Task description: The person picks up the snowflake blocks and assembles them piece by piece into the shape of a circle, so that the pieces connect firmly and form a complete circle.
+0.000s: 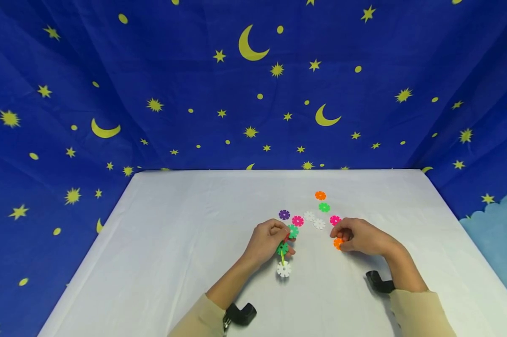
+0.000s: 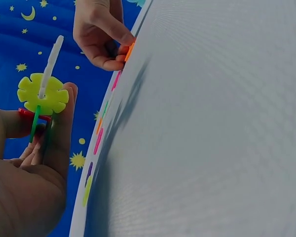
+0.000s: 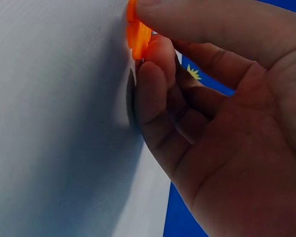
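My left hand [image 1: 263,241] holds a small chain of notched plastic discs above the table. In the left wrist view, its thumb and finger pinch the chain at a red disc [image 2: 25,114]. A green disc [image 1: 282,248], a yellow disc [image 2: 53,94] and a white disc [image 1: 284,269] are joined on, set crosswise to one another. Another green disc [image 1: 293,231] shows by the left fingertips. My right hand [image 1: 363,236] pinches a loose orange disc [image 3: 139,37] between thumb and fingers, low at the table surface. Part of that disc is hidden behind the thumb.
Loose discs lie on the white table [image 1: 194,210] beyond the hands: purple [image 1: 284,214], pink [image 1: 297,221], white [image 1: 319,223], green [image 1: 324,207] and orange [image 1: 320,195]. Another pink disc [image 1: 335,220] lies just past the right fingers. A blue starry cloth [image 1: 186,84] hangs behind.
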Action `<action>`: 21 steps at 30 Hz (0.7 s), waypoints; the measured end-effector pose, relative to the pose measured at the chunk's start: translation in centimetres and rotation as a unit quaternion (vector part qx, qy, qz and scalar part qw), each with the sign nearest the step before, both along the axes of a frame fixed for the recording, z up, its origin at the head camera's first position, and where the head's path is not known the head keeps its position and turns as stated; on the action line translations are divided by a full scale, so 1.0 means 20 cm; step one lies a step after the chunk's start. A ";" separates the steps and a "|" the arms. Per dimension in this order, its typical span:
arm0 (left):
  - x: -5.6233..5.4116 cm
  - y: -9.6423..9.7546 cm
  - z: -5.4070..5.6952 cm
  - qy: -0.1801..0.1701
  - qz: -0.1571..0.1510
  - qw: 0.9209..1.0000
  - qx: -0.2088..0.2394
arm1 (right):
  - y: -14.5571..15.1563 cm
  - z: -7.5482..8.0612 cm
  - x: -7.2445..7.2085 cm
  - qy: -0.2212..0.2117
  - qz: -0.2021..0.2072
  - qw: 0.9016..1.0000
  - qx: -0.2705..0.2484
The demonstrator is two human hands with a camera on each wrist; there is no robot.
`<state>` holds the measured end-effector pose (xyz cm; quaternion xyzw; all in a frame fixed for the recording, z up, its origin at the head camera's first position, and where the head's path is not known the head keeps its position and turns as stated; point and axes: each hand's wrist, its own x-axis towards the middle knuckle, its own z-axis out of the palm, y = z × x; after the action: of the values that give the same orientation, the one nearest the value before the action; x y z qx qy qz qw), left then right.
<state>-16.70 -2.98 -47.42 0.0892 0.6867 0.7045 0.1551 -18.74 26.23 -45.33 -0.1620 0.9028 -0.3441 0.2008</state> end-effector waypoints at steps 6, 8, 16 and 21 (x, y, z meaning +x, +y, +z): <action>0.00 0.00 0.00 0.004 0.008 1.000 -0.016 | -0.01 0.01 0.00 0.006 0.000 1.000 0.025; 0.00 0.00 0.00 0.005 0.010 1.000 -0.022 | -0.01 0.01 0.01 0.004 0.000 1.000 0.024; 0.00 0.00 0.01 0.010 0.010 1.000 -0.021 | 0.00 0.00 -0.01 0.011 0.002 1.000 -0.029; 0.00 0.00 0.00 0.004 0.016 1.000 -0.002 | -0.02 0.01 -0.01 0.047 -0.014 0.996 -0.076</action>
<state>-16.67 -2.89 -47.39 0.0808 0.6903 0.7049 0.1417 -18.87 25.75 -45.05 -0.1797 0.8849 -0.4061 0.1402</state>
